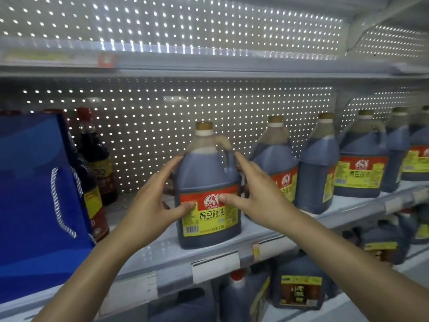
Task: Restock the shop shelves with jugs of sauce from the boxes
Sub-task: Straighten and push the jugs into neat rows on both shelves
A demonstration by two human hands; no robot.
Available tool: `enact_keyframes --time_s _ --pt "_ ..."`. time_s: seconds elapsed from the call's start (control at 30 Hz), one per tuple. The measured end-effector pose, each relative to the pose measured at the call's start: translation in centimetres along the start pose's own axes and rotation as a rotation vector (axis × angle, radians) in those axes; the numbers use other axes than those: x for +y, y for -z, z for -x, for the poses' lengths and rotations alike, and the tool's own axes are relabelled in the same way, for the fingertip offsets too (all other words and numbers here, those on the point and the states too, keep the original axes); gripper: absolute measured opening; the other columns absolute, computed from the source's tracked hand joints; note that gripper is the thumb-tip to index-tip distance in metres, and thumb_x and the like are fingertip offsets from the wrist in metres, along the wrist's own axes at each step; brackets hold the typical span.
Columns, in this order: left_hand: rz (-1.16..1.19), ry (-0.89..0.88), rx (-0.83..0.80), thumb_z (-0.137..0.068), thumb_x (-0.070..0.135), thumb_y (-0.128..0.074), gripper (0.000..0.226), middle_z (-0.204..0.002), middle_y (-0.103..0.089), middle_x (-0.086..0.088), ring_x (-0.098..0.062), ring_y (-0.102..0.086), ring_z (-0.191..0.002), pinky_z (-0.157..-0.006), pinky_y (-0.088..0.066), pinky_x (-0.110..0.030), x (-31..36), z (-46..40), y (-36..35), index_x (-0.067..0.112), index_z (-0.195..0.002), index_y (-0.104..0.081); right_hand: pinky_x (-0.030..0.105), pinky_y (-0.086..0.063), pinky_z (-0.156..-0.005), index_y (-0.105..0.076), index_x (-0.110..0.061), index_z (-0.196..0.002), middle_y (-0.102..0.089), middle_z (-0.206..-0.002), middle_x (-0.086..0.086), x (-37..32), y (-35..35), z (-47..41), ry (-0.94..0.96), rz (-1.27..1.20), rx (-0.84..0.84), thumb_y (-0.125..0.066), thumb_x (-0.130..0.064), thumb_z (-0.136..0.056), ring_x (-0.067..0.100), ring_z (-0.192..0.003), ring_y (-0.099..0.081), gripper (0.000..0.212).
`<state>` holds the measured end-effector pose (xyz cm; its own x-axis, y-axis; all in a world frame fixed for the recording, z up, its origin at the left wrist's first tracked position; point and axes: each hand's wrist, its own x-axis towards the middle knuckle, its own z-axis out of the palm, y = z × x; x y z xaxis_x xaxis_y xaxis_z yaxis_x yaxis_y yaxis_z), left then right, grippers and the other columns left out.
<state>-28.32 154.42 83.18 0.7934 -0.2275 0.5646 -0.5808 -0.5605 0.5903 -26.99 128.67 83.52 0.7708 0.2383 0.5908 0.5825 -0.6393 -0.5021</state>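
A white shop shelf (151, 249) with a perforated back panel (162, 126) runs across the view, rising toward the right, with another shelf (209, 63) above it and a lower one beneath. At the far left of the middle shelf stands a large blue gift bag (34, 194) with white rope handles, and just behind it are tall dark bottles (97, 159) with red caps. To the right, a row of sauce jugs (362, 159) with tan caps and red-and-yellow labels lines the shelf, some turned at an angle so their labels face sideways. More dark jugs (299, 287) sit on the lower shelf, partly hidden by the shelf edge and its price-tag strips (216, 263). In the middle of the shelf, near its front edge and apart from the row, stands one jug of sauce (206, 182), upright, its label facing forward. The person's left hand (151, 203) lies against the jug's left side, fingers straight along its shoulder and the thumb laid on the label, pressing rather than clasping. The right hand (257, 194) lies against the right side by the handle, fingers extended upward and the thumb resting on the top of the label, likewise flat and unclenched. Both bare forearms reach up from the bottom of the view.
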Motion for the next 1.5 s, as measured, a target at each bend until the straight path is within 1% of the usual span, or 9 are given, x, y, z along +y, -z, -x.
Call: enact_keyframes --time_s 0.2,0.37,0.57,0.7,0.97,1.1,1.17,1.3,1.5 --pt "-0.249 -0.106 0.313 -0.080 0.036 -0.081 0.075 -0.140 -0.046 0.002 -0.014 -0.047 -0.124 -0.098 -0.047 -0.041 3.8 0.2 -0.9 0.035 -0.145 -0.042 0.037 -0.057 -0.086 -0.043 -0.035 -0.147 -0.054 -0.127 -0.012 1.8 4.9 1.2 -0.018 0.149 0.106 -0.076 -0.042 -0.088 0.006 -0.093 -0.066 0.068" --pt "-0.377 -0.573 0.304 -0.090 0.024 -0.065 0.040 -0.123 -0.060 -0.001 -0.024 -0.060 -0.112 -0.089 -0.051 -0.046 9.6 -2.4 -5.4 0.017 -0.129 -0.058 0.038 -0.053 -0.094 -0.047 -0.028 -0.141 -0.052 -0.129 -0.008 6.5 10.4 0.9 -0.068 0.249 0.169 -0.080 -0.036 -0.085 0.010 -0.113 -0.060 0.065" --pt "-0.362 -0.262 -0.015 -0.087 0.034 -0.073 0.081 -0.137 -0.047 0.002 -0.020 -0.051 -0.126 -0.100 -0.047 -0.039 12.2 -8.4 -12.1 0.038 -0.152 -0.025 0.023 -0.042 -0.091 -0.037 -0.023 -0.147 -0.048 -0.131 -0.001 9.6 11.6 -1.4 -0.056 0.163 -0.036 -0.085 -0.028 -0.081 0.013 -0.112 -0.056 0.082" --pt "-0.459 -0.052 -0.066 -0.078 0.047 -0.081 0.100 -0.127 -0.056 -0.010 -0.029 -0.055 -0.119 -0.094 -0.050 -0.041 10.6 -11.3 -13.9 0.034 -0.154 -0.017 0.028 -0.044 -0.084 -0.041 -0.017 -0.131 -0.050 -0.121 0.003 10.7 12.2 -3.2 -0.055 0.189 -0.103 -0.086 -0.035 -0.079 0.019 -0.109 -0.058 0.071" --pt "-0.418 -0.011 -0.033 -0.070 0.042 -0.089 0.112 -0.132 -0.063 -0.007 -0.026 -0.062 -0.117 -0.093 -0.054 -0.046 11.0 -11.2 -14.0 0.043 -0.154 -0.015 0.048 -0.052 -0.095 -0.012 -0.024 -0.161 -0.059 -0.129 0.011 12.3 12.2 -4.8 0.033 0.309 -0.096 -0.077 -0.074 -0.067 0.033 -0.121 -0.057 0.125" --pt "-0.553 -0.018 -0.030 -0.074 0.041 -0.088 0.105 -0.096 -0.069 0.003 -0.027 -0.065 -0.105 -0.093 -0.050 -0.041 12.2 -9.9 -12.7 0.033 -0.153 -0.020 0.045 -0.053 -0.092 -0.008 -0.031 -0.162 -0.055 -0.130 0.010 11.7 11.9 -3.7 0.093 0.344 -0.042 -0.070 -0.081 -0.069 0.035 -0.119 -0.058 0.123" --pt "-0.740 -0.102 -0.026 -0.080 0.048 -0.081 0.099 -0.072 -0.056 0.012 -0.024 -0.067 -0.097 -0.115 -0.034 -0.045 12.7 -9.0 -12.1 0.025 -0.155 -0.022 0.042 -0.051 -0.088 -0.007 -0.031 -0.162 -0.052 -0.130 0.009 11.0 11.6 -3.1 0.111 0.364 -0.004 -0.068 -0.084 -0.070 0.034 -0.120 -0.057 0.123" --pt "-0.964 -0.096 -0.053 -0.085 0.059 -0.070 0.095 -0.099 -0.068 -0.001 -0.026 -0.062 -0.113 -0.120 -0.005 -0.067 13.2 -8.2 -10.7 0.021 -0.158 -0.022 0.041 -0.049 -0.084 -0.013 -0.027 -0.160 -0.047 -0.129 0.008 10.1 10.4 -2.2 0.116 0.330 0.058 -0.071 -0.080 -0.070 0.033 -0.122 -0.054 0.119" --pt "-0.928 -0.160 0.002 -0.079 0.067 -0.068 0.098 -0.132 -0.058 0.000 -0.025 -0.052 -0.124 -0.110 -0.028 -0.058 12.1 -7.8 -10.8 0.034 -0.158 -0.020 0.041 -0.048 -0.098 -0.013 -0.030 -0.160 -0.042 -0.144 0.003 9.9 10.3 -1.2 0.089 0.252 0.070 -0.073 -0.075 -0.074 0.029 -0.133 -0.047 0.114"
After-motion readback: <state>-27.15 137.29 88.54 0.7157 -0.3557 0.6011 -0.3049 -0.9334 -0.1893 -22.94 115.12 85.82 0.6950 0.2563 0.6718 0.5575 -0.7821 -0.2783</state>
